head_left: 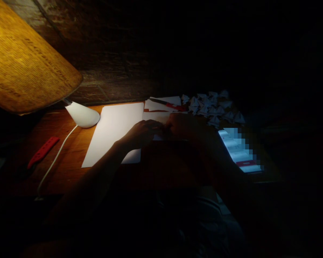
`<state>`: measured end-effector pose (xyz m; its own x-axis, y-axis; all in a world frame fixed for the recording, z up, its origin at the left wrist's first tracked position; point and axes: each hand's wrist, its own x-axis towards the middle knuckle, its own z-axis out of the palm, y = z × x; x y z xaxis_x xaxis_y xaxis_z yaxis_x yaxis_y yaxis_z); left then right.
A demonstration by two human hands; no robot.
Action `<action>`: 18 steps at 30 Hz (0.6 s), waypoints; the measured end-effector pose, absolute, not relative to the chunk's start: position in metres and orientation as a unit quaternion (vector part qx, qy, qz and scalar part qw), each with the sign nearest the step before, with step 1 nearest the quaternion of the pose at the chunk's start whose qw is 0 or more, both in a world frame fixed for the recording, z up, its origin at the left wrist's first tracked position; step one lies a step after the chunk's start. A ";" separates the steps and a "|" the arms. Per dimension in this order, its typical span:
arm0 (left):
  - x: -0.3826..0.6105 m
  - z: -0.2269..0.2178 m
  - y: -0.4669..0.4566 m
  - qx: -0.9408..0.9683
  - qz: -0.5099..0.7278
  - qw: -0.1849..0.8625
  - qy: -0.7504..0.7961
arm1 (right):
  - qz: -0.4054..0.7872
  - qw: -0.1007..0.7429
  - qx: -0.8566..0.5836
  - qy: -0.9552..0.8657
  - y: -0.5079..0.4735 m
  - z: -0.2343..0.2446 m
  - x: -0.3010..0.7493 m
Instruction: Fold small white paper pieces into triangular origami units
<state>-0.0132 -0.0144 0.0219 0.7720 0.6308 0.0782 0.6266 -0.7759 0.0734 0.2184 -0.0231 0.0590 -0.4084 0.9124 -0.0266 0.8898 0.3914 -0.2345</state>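
Observation:
My left hand [145, 129] reaches over the right part of a stack of white paper [118, 129], its fingers bent toward my right hand. Close beside it, my right hand [179, 126] is curled and mostly in shadow. The fingers of both hands meet on a small piece of white paper [158, 137], of which only a pale bit shows below them; the fingertips are too dark to make out clearly. Just behind the hands lies another white sheet [156, 116], partly covered by them.
A lit lamp with a yellow shade [29, 61] and white base [83, 114] stands at left, near a red power strip [43, 152]. A red-handled knife-like tool [169, 104] lies on cut paper [153, 106]. Several folded paper pieces [204, 105] and a lit phone [237, 148] lie at right.

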 end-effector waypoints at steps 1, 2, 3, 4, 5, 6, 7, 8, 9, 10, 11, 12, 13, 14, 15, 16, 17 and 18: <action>-0.013 0.023 -0.015 0.941 0.049 0.023 0.335 | 0.101 0.051 -0.542 -0.832 -0.023 0.059 0.217; -0.012 0.023 -0.015 0.941 0.052 0.025 0.335 | 0.098 0.049 -0.542 -0.833 -0.023 0.060 0.216; -0.012 0.023 -0.016 0.941 0.057 0.028 0.332 | 0.096 0.045 -0.542 -0.834 -0.023 0.060 0.215; -0.013 0.023 -0.016 0.942 0.062 0.031 0.328 | 0.095 0.040 -0.542 -0.834 -0.023 0.060 0.215; -0.013 0.022 -0.015 0.943 0.067 0.033 0.325 | 0.096 0.035 -0.542 -0.834 -0.023 0.061 0.215; -0.013 0.022 -0.015 0.943 0.071 0.033 0.322 | 0.098 0.031 -0.543 -0.833 -0.022 0.061 0.215; -0.014 0.022 -0.015 0.944 0.072 0.031 0.322 | 0.101 0.027 -0.543 -0.833 -0.022 0.061 0.215; -0.014 0.022 -0.015 0.943 0.070 0.027 0.323 | 0.104 0.025 -0.543 -0.833 -0.022 0.061 0.216; -0.015 0.021 -0.015 0.943 0.067 0.023 0.324 | 0.107 0.024 -0.544 -0.832 -0.021 0.060 0.217; -0.015 0.022 -0.015 0.944 0.063 0.019 0.324 | 0.108 0.024 -0.546 -0.830 -0.021 0.060 0.218; -0.015 0.022 -0.016 0.944 0.060 0.017 0.324 | 0.109 0.026 -0.547 -0.829 -0.021 0.060 0.219; -0.015 0.022 -0.016 0.945 0.058 0.015 0.322 | 0.113 0.028 -0.550 -0.827 -0.021 0.061 0.220; -0.015 0.022 -0.016 0.945 0.059 0.014 0.320 | 0.121 0.030 -0.553 -0.824 -0.022 0.061 0.221; -0.015 0.022 -0.016 0.946 0.063 0.014 0.319 | 0.132 0.029 -0.556 -0.820 -0.022 0.062 0.221; -0.016 0.021 -0.017 0.946 0.067 0.014 0.317 | 0.144 0.028 -0.558 -0.817 -0.022 0.062 0.222; -0.016 0.021 -0.016 0.946 0.072 0.015 0.316 | 0.155 0.026 -0.559 -0.814 -0.023 0.063 0.223; -0.016 0.020 -0.016 0.946 0.077 0.015 0.315 | 0.163 0.025 -0.560 -0.812 -0.023 0.064 0.223; -0.016 0.020 -0.016 0.945 0.079 0.016 0.315 | 0.166 0.026 -0.561 -0.810 -0.023 0.065 0.224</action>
